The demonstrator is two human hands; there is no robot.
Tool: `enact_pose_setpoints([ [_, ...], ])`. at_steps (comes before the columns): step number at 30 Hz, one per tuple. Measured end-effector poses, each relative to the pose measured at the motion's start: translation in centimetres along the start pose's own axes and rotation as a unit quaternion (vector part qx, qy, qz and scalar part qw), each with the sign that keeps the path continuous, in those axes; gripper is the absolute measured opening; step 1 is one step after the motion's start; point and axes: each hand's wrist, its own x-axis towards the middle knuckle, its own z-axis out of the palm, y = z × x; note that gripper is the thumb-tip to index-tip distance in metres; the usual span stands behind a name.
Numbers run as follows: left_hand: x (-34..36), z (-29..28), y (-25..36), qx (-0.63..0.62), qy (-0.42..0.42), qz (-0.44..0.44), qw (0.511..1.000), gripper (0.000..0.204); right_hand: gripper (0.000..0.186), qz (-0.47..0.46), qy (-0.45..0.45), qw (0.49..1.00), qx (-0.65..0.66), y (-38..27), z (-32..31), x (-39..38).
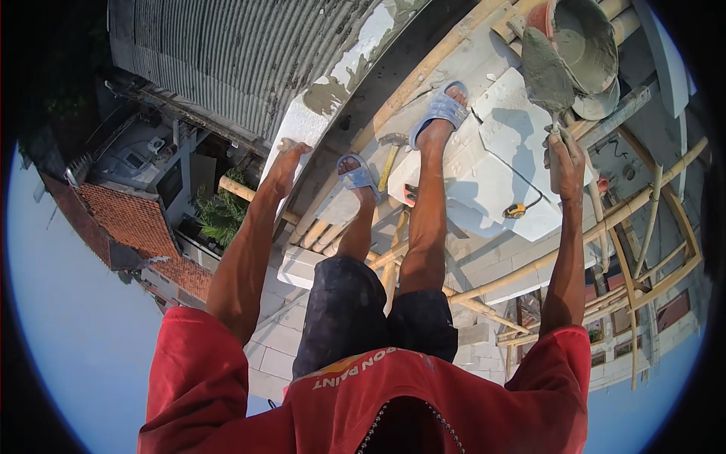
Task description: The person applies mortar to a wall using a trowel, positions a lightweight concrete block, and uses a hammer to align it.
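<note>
Red shirt point(370, 401); left hand point(284, 168) at wall edge point(300, 121), gap point(397, 62) alongside

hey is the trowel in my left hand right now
No, the trowel is gripped in your right hand.

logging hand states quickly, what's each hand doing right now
Left hand: at the white block; open or closed cannot be told.
Right hand: closed, holding a mortar-coated trowel by its handle.

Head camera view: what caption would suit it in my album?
High amid bamboo poles, the right hand holds a mortar-coated trowel near a bucket, the left hand at white blockwork.
</note>
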Motion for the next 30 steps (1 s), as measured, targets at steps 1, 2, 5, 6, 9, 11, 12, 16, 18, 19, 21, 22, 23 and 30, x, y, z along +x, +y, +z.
enact_pose_setpoints([
  [1,0.1,1.1,0.1,-0.032,0.073,-0.024,0.997,0.06,0.042,0.02,-0.029,0.999,-0.003,1.6,2.4,-0.7],
  [2,0.0,0.5,-0.3,-0.048,0.116,-0.037,0.991,0.06,0.041,0.037,-0.065,0.997,-0.021,1.7,5.9,-1.4],
  [5,0.2,-1.1,-1.6,-0.054,0.111,-0.039,0.992,0.058,0.042,0.075,-0.123,0.99,0.012,5.8,16.3,-1.9],
  [6,0.3,-1.1,-1.7,-0.051,0.091,-0.036,0.994,0.058,0.042,0.052,-0.124,0.991,0.013,5.9,19.5,-2.0],
  [9,1.2,-0.1,-1.0,-0.047,0.089,-0.036,0.994,0.056,0.046,-0.058,-0.131,0.984,-0.102,8.9,27.1,-0.6],
  [11,1.3,-1.1,-1.8,-0.044,0.102,-0.032,0.993,0.055,0.045,-0.066,-0.121,0.977,-0.16,7.3,32.3,-1.4],
  [12,0.9,-0.5,-1.4,-0.052,0.09,-0.039,0.994,0.055,0.044,-0.068,-0.103,0.965,-0.23,7.0,33.5,-2.2],
  [16,0.6,0.5,-0.2,-0.054,0.072,-0.045,0.995,0.056,0.043,-0.153,-0.065,0.956,-0.241,7.5,36.2,-5.7],
  [18,0.6,-0.5,-1.2,-0.071,0.086,-0.046,0.993,0.055,0.048,-0.186,-0.087,0.954,-0.22,5.1,36.5,-9.0],
  [19,0.6,-0.4,-1.3,-0.081,0.085,-0.045,0.992,0.055,0.048,-0.187,-0.086,0.953,-0.224,4.3,36.2,-10.0],
  [21,0.6,-0.1,-1.4,-0.092,0.084,-0.034,0.992,0.052,0.047,-0.17,-0.11,0.96,-0.193,3.4,35.7,-11.4],
  [22,0.7,-0.2,-1.6,-0.092,0.083,-0.025,0.992,0.05,0.047,-0.171,-0.107,0.96,-0.195,3.3,35.5,-11.5],
  [23,1.0,-0.2,-1.6,-0.091,0.082,-0.022,0.992,0.05,0.045,-0.181,-0.104,0.957,-0.199,3.2,35.2,-11.6],
  [30,1.3,-1.0,-2.1,-0.061,0.077,-0.041,0.994,0.045,0.046,-0.212,-0.126,0.949,-0.196,3.8,31.6,-11.5],
])
